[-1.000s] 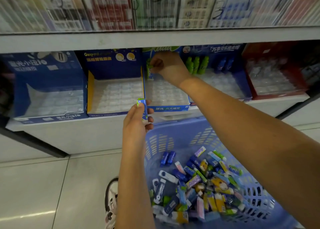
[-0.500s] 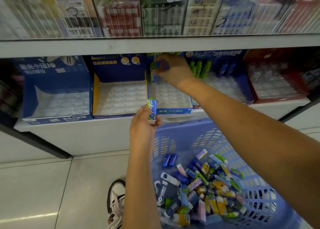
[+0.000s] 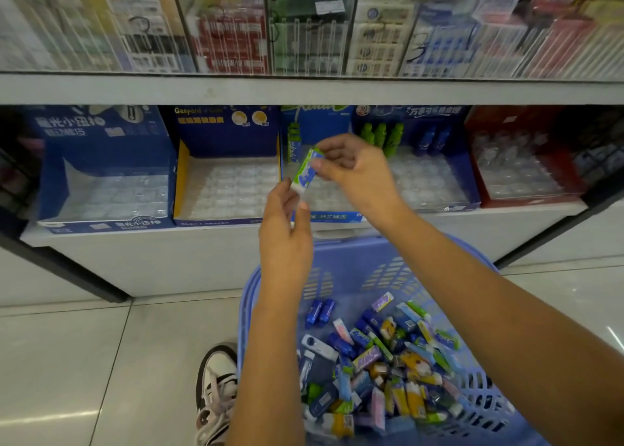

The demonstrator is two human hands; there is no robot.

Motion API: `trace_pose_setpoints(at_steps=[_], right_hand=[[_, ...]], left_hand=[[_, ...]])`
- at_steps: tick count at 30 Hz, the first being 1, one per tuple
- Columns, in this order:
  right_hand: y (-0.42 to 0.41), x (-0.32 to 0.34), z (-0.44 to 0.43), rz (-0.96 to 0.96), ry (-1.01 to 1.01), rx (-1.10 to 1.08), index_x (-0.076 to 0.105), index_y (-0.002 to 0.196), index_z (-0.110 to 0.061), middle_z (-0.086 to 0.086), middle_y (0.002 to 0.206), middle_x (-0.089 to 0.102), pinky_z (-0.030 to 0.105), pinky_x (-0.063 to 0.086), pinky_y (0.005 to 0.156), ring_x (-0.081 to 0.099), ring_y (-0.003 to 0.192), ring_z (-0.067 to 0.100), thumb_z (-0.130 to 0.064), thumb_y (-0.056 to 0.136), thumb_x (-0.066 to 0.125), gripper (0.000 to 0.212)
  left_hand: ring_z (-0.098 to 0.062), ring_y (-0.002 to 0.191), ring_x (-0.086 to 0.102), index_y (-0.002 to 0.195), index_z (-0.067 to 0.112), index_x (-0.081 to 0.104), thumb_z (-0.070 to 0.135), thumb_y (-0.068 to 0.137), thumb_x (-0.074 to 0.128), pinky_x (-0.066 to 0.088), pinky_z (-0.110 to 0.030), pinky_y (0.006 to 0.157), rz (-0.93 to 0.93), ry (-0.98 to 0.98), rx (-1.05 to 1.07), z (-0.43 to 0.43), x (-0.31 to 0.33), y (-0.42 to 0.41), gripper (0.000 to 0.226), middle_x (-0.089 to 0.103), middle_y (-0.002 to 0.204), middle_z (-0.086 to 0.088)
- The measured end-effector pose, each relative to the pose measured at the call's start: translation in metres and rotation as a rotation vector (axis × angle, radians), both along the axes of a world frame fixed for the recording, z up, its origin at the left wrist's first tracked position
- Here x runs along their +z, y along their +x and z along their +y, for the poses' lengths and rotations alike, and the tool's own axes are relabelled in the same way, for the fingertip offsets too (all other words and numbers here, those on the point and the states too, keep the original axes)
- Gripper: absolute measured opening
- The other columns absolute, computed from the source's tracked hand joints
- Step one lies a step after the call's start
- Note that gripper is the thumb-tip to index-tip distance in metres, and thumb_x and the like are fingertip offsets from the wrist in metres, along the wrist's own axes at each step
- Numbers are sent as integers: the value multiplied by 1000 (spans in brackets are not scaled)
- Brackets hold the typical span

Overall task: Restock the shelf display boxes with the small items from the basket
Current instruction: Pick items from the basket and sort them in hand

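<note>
Item (image 3: 305,172) at centre frame, top pinched in right hand (image 3: 354,175) grip, left hand (image 3: 283,229) at its lower end, grip there unclear, basket (image 3: 354,260) below.

Left hand (image 3: 285,229), right hand (image 3: 354,172): both bare, and I make out short pale nails on thumbs. Left forearm (image 3: 270,361), trailing back from left hand, bare skin all way to bottom of my feed. Right forearm (image 3: 489,293), behind right hand, likewise bare to frame corner. Below and left of left hand I see one sneaker (image 3: 216,388): white toe and upper, black overlay panels, darker trim round toe. Laces (image 3: 219,408) pale, pinkish-white, loosely crossed. Rest of leg hidden from me.
</note>
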State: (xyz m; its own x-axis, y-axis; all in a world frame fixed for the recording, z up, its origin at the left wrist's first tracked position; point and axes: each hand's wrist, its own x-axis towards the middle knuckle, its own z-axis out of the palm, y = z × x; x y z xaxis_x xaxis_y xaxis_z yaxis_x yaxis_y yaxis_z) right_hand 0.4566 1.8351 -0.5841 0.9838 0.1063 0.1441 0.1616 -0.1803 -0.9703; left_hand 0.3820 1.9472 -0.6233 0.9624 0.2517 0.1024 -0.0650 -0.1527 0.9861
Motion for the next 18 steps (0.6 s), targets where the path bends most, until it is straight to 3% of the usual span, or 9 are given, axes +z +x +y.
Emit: trace_pose_setpoints(at_steps=[2, 4, 6, 9, 18], right_hand=[[17, -5, 1, -54, -48, -155, 58, 81, -19, -5, 75, 63, 21, 54, 70, 63, 72, 9, -8, 78, 75, 20], [35, -11, 4, -76, -168, -204, 61, 83, -14, -4, 78, 65, 21, 54, 73, 63, 75, 12, -11, 78, 75, 16], [50, -15, 10, -124, -275, -193, 65, 91, -5, 5, 86, 69, 15, 51, 74, 62, 79, 12, -12, 80, 74, 16], [62, -19, 18, -218, -413, -150, 66, 95, 1, 11, 94, 71, 3, 42, 68, 61, 80, 11, -10, 82, 71, 18], [76, -19, 15, -272, -601, -10, 67, 97, -1, 10, 97, 71, 18, 47, 81, 64, 88, 14, -11, 82, 70, 18]], left_hand=[[-9, 135, 36, 143, 17, 39, 14, 99, 43, 29, -6, 101, 5, 268, -102, -4, -3, 0, 44, 42, 146, 3], [-15, 144, 19, 144, 14, 38, 13, 98, 45, 17, -21, 115, 30, 517, -220, -8, -9, 0, 46, 30, 154, 0], [-17, 147, 8, 148, 11, 30, 14, 97, 47, 10, -32, 120, 84, 640, -272, -12, -14, -2, 53, 21, 157, -2], [-16, 147, 8, 149, 11, 26, 15, 97, 49, 12, -33, 120, 92, 654, -267, -11, -16, 0, 57, 20, 158, -2], [-17, 146, 12, 148, 11, 28, 20, 97, 49, 8, -22, 115, 75, 674, -293, -5, -14, 7, 55, 24, 156, -2]])
